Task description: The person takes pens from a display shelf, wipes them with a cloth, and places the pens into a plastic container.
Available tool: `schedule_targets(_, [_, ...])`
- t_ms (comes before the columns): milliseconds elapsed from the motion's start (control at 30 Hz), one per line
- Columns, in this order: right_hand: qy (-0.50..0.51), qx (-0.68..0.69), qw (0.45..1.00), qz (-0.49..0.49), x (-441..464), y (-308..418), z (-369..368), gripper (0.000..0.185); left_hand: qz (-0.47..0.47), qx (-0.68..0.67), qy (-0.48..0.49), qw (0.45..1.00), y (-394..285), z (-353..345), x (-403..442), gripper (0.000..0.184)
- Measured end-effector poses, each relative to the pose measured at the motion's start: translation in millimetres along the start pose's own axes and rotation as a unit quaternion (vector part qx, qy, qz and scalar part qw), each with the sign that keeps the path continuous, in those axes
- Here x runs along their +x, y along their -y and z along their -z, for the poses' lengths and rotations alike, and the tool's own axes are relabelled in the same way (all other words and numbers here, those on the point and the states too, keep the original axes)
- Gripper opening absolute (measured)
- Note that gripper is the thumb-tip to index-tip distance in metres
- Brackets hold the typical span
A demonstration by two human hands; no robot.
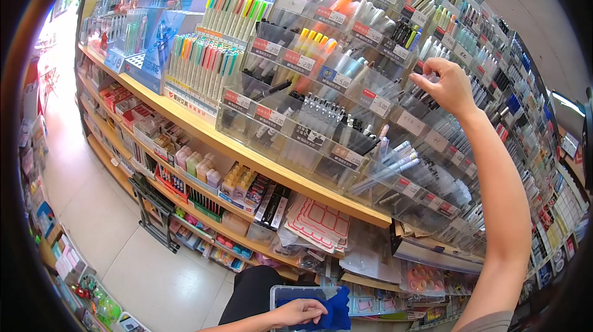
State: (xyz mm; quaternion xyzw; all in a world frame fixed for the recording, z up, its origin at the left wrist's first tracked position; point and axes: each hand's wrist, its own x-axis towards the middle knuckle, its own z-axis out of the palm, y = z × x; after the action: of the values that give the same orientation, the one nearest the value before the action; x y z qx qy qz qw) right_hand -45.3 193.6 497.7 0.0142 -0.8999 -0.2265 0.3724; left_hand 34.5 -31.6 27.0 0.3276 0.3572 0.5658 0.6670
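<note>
My right hand (443, 85) is raised at the upper right, in front of the clear tiered pen rack (346, 88). Its fingers are curled together near the clear compartments; anything between them is too small to make out. Low in the view, my left hand (301, 312) has its fingers curled over a dark blue cloth (336, 308). That cloth lies in a clear plastic box (276, 295) by my lap. Whether the left fingers pinch the cloth is unclear. Price labels line the rack's compartments, which hold pens and markers.
A wooden shelf edge (247, 153) runs below the rack, with boxed goods on lower shelves. Marker sets (204, 66) stand left of the rack. A folded black metal frame (154, 211) leans at the lower left. More goods (68, 261) line the aisle's far side.
</note>
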Motion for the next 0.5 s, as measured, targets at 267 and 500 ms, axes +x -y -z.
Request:
schedule_targets(267, [-0.085, 0.019, 0.994, -0.070, 5.7, -8.0, -12.3, 0.024, -0.012, 0.010, -0.002, 1.000, 4.2, -0.3, -1.2, 0.025])
schedule_targets(500, [-0.103, 0.013, 0.990, -0.093, 31.9, -32.4, 11.8, 0.024, -0.009, 0.015, -0.007, 1.000, 4.5, 0.4, 0.2, 0.026])
